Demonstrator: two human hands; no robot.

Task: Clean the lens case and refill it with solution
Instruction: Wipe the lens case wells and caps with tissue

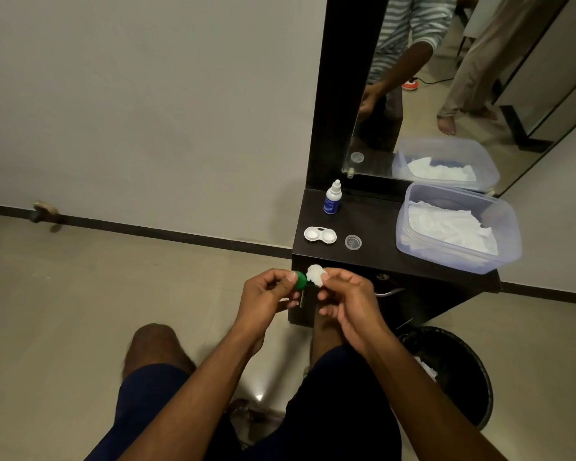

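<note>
- In front of the table [373,261], our left hand [266,294] pinches a green cap [300,280].
- Our right hand [350,301] grips a white tissue wad [315,275] against it.
- We see the lens case [320,235] lying open on the table.

A single wide-angle view from the person's head looks steeply down and forward. Both forearms enter from the bottom edge and meet just below the middle of the frame, the left hand [266,292] and right hand [348,299] close under the lens. The knees fill the lower part. The dark vanity top [373,224] sits right of centre, a little farther off, with its mirror [446,94] in the upper right. Wall and floor bend across the left half from lens distortion.
</note>
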